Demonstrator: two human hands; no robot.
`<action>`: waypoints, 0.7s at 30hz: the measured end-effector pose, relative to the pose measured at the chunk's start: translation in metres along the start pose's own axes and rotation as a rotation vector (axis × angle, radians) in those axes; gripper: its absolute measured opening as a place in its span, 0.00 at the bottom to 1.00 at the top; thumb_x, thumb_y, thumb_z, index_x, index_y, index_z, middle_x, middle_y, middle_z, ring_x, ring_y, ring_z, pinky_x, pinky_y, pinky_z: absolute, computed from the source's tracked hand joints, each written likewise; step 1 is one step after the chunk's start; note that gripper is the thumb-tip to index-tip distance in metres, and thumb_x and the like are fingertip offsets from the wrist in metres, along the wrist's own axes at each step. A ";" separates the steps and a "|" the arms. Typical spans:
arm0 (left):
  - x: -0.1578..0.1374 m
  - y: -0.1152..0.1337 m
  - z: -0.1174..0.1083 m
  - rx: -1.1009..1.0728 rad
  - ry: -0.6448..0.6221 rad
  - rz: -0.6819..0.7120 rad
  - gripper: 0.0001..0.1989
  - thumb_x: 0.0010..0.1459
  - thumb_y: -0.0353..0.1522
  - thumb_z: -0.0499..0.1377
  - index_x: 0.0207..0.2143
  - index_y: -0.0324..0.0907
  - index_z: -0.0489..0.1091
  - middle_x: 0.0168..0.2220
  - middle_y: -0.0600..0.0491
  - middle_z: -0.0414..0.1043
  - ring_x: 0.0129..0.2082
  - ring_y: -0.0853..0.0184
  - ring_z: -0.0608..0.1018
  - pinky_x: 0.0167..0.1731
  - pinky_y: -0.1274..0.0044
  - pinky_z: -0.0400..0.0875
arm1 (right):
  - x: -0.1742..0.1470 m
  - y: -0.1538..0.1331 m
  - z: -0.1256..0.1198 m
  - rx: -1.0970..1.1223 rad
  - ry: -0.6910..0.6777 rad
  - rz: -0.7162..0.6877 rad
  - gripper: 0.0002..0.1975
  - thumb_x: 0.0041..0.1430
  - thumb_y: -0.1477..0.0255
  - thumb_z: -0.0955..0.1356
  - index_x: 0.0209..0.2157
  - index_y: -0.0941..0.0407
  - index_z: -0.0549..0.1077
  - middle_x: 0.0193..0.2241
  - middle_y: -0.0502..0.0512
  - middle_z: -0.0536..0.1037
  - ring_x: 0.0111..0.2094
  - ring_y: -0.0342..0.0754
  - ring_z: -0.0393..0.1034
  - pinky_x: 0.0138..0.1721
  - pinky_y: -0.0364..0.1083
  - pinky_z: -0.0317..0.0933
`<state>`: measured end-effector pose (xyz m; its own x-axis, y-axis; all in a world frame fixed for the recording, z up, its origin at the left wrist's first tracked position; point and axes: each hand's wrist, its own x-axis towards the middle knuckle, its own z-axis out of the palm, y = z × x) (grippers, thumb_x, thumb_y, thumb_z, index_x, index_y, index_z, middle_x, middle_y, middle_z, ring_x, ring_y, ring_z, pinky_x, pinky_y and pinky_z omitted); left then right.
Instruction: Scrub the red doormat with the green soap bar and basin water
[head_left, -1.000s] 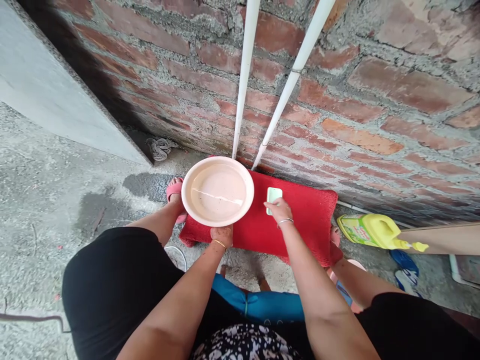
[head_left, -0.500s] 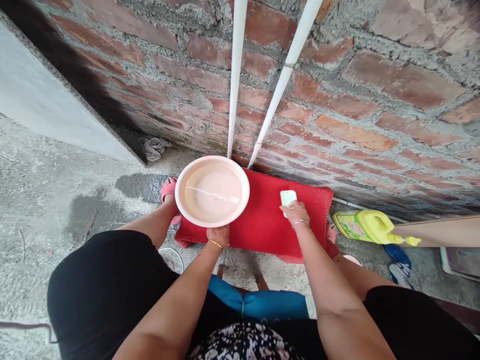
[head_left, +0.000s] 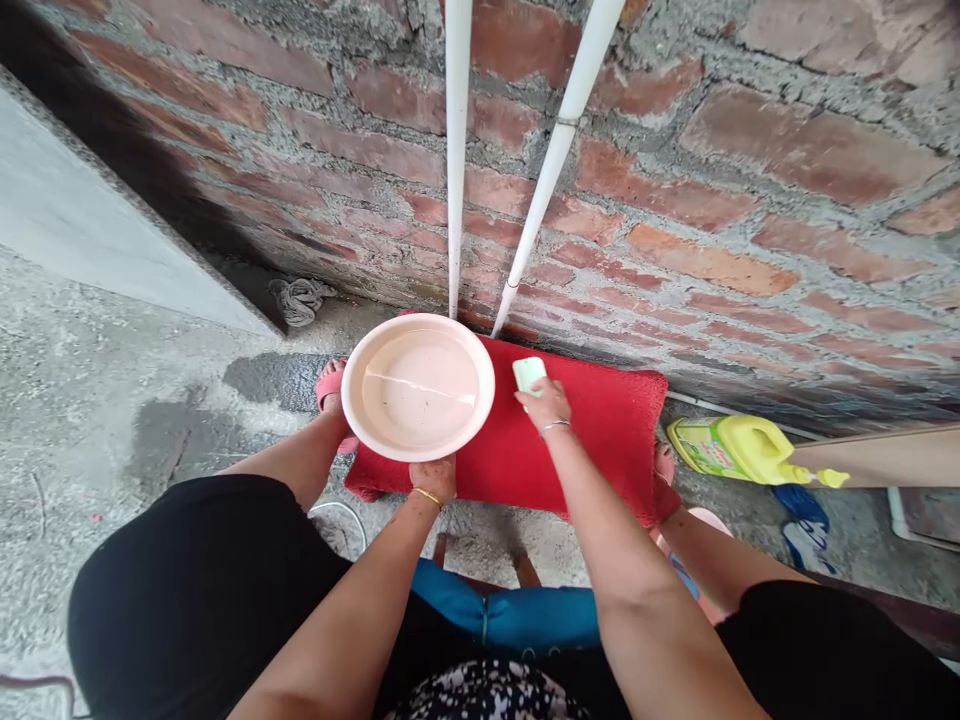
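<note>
Two bare hands work over a red cloth (head_left: 592,440). The right hand (head_left: 549,405) has its fingers closed around a pale green block (head_left: 529,373), which is at the cloth, right of a basin (head_left: 418,440) and apart from it. The block's underside is hidden, so whether it touches the cloth cannot be told. A silver bracelet (head_left: 556,425) circles that wrist.

The left hand (head_left: 433,478) is at the basin's near edge, its fingers out of sight beneath the rim; whether they grip it cannot be told. A gold bracelet (head_left: 429,497) is on this wrist. The basin is pale pink, holds clear water and sits upright at the cloth's left end.

Farther out, a foot in a pink sandal (head_left: 330,385) rests just beside the cloth on the left, near a wet patch (head_left: 277,382) on the concrete floor (head_left: 45,420). Past the cloth's right end are a yellow jug (head_left: 735,448) and a blue and white slipper (head_left: 806,525).

Behind the cloth rises a brick wall (head_left: 360,170) with two white pipes (head_left: 457,150) before it. A grey slab (head_left: 97,210) leans in from the left, its lower corner near a bundle of grey cord (head_left: 300,300).
</note>
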<state>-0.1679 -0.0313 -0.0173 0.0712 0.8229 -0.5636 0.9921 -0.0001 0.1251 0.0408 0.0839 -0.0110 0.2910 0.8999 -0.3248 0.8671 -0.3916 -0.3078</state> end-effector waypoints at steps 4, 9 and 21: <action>0.001 -0.001 0.003 0.054 -0.001 0.002 0.41 0.39 0.28 0.64 0.59 0.38 0.59 0.61 0.41 0.57 0.62 0.47 0.54 0.62 0.58 0.45 | 0.014 -0.036 0.014 -0.056 -0.049 -0.261 0.18 0.49 0.56 0.69 0.39 0.51 0.70 0.38 0.52 0.66 0.39 0.48 0.65 0.40 0.45 0.58; 0.002 0.001 0.003 0.136 -0.030 0.002 0.42 0.39 0.29 0.64 0.60 0.39 0.57 0.61 0.41 0.56 0.62 0.47 0.54 0.62 0.57 0.43 | 0.039 0.025 -0.010 -0.076 -0.005 -0.220 0.18 0.47 0.57 0.70 0.38 0.50 0.71 0.37 0.51 0.65 0.35 0.45 0.64 0.37 0.43 0.57; 0.009 0.001 0.003 0.136 -0.062 -0.011 0.45 0.33 0.30 0.66 0.58 0.38 0.59 0.59 0.39 0.59 0.61 0.48 0.58 0.58 0.62 0.56 | 0.001 0.226 -0.095 0.022 0.232 0.488 0.18 0.47 0.56 0.68 0.30 0.57 0.71 0.28 0.56 0.67 0.29 0.48 0.62 0.31 0.47 0.53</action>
<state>-0.1659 -0.0258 -0.0248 0.0627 0.7864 -0.6145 0.9974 -0.0718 0.0098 0.2755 0.0148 0.0036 0.7414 0.6305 -0.2297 0.6012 -0.7762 -0.1902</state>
